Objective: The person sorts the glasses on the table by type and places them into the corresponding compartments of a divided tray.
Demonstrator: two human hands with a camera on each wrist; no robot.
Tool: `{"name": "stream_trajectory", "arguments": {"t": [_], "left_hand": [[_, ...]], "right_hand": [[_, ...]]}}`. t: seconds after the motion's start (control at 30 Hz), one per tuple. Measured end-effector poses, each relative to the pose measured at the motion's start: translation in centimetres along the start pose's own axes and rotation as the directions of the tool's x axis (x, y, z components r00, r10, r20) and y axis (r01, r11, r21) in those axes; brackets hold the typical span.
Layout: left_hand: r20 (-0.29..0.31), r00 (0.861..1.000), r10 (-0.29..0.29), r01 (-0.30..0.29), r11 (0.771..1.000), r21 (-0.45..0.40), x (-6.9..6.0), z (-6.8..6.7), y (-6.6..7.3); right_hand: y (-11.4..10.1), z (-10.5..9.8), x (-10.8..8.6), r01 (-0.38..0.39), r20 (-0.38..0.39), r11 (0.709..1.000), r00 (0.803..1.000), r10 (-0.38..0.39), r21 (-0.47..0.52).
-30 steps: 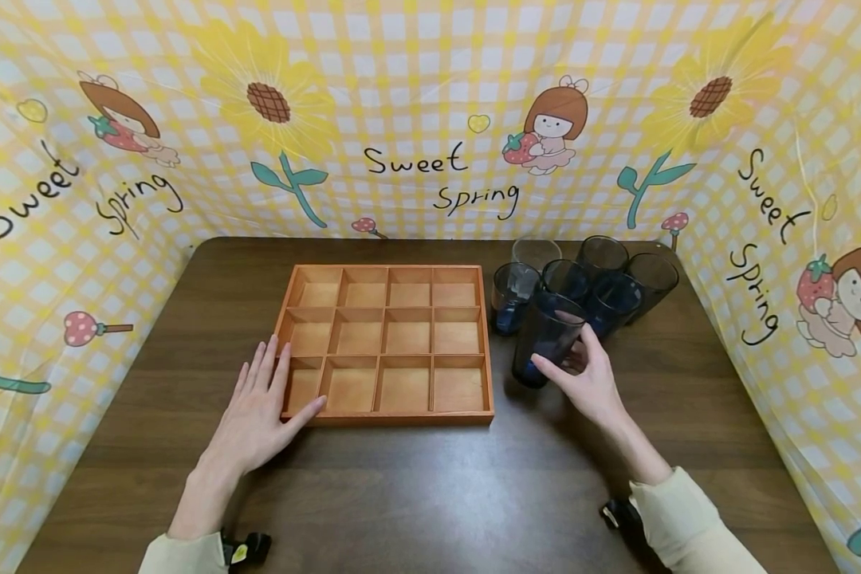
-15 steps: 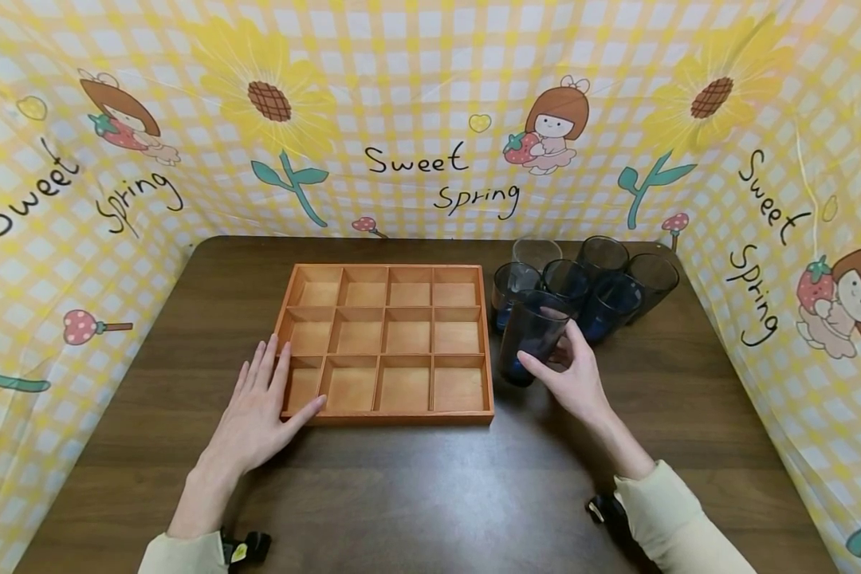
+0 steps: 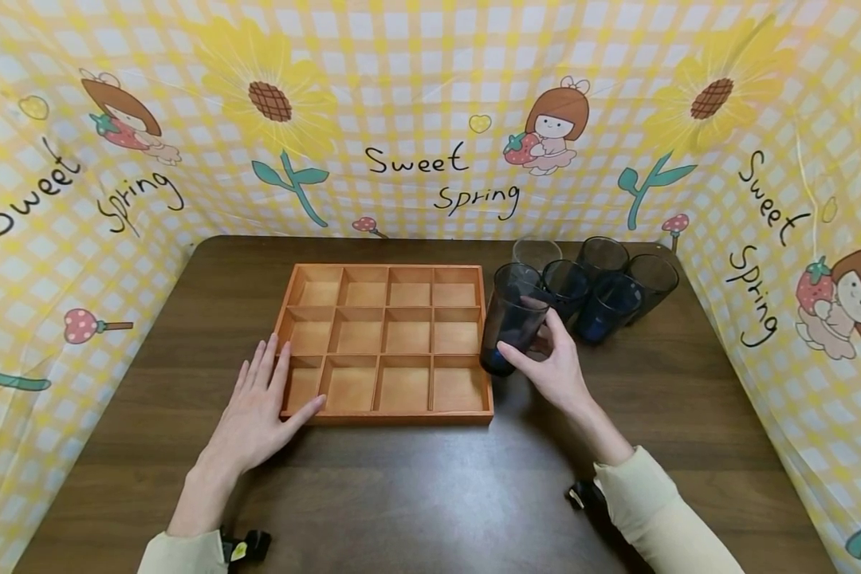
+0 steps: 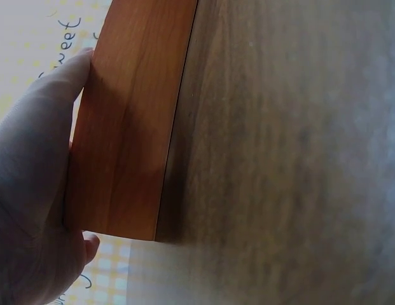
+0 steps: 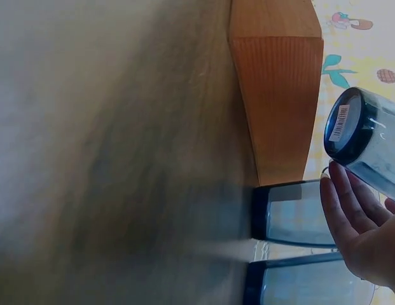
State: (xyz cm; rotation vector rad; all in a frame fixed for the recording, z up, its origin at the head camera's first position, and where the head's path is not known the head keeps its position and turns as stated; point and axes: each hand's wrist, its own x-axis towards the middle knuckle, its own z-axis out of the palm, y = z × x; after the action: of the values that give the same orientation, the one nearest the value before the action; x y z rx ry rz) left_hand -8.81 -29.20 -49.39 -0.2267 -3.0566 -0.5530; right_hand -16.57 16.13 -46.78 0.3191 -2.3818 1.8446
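Note:
A wooden tray [image 3: 383,418] with a grid of compartments lies on the table. My left hand [image 3: 261,410] rests on its near left corner with the fingers straight along the side and the thumb over the front rim. In my right hand [image 3: 552,363] is a tall dark-tinted drinking glass [image 3: 511,327], gripped between thumb and fingers. This glass is lifted and slightly tilted, beside the tray's right edge. A barcode sticker [image 5: 339,123] shows on its base in the right wrist view. Just behind it stands a cluster of similar glasses [image 3: 608,307], some partly hidden.
A clear glass [image 3: 536,251] stands at the back of the cluster. The brown table [image 3: 430,494] extends in front of the tray. Yellow checked cloth [image 3: 416,96] walls off the back and both sides.
My right hand has carried the tinted glass leftward and slightly away from me, from in front of the cluster to the tray's right edge. The left hand and the tray have not moved.

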Motion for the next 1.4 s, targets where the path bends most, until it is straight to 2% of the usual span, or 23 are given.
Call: {"name": "stream_trajectory", "arguments": {"t": [0.37,1.0,1.4], "left_hand": [[-0.013,1.0,0.005,-0.005,1.0,0.0,-0.2,0.0,0.0],[-0.033,0.999,0.023,-0.023,1.0,-0.011,-0.2,0.0,0.0],[-0.017,1.0,0.011,-0.011,1.0,-0.015,-0.2,-0.1,0.1]], "right_hand": [[-0.2,1.7,1.6,0.018,0.02,1.0,1.0,-0.017,-0.019],[-0.3,3.5,3.4,0.012,0.072,0.999,0.997,-0.009,-0.04],[-0.9,4.8,4.9,0.015,0.093,0.998,0.996,-0.01,-0.061]]}}
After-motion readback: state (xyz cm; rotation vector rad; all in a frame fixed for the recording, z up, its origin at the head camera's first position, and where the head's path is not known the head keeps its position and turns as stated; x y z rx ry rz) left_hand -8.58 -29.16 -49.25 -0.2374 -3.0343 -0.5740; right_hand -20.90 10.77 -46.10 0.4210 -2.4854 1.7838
